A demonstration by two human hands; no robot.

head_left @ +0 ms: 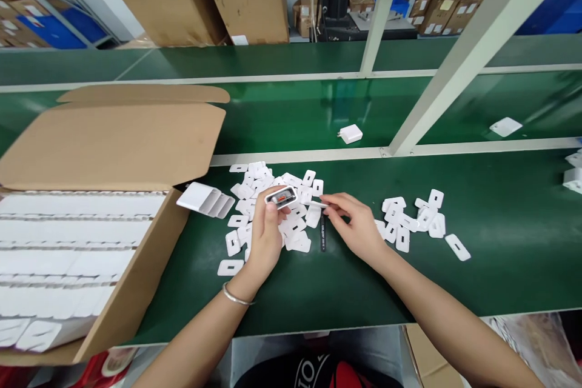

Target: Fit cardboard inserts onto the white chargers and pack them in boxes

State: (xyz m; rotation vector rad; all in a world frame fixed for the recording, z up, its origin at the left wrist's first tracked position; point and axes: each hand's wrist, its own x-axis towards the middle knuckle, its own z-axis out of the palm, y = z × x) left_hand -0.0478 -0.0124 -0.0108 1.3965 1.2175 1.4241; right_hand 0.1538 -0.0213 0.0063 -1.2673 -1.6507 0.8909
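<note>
My left hand (267, 233) is closed around a white charger housing (294, 197). Its open end faces me, and some metal and orange parts show inside. Just to the right, my right hand (352, 221) pinches a thin white piece (316, 204), seen nearly edge-on, close to the housing; I cannot tell whether they touch. Beneath both hands spreads a loose pile of small white slotted plates (230, 267). A slim black tool with pale lettering (323, 233) lies between the hands on the green bench.
On the left stands an open carton (159, 260) packed with rows of white items. Several white housings (204, 200) lean by its corner. More slotted plates (402, 237) lie to the right. A white plug charger (350, 133) rests on the green belt behind a slanted metal post (436, 88).
</note>
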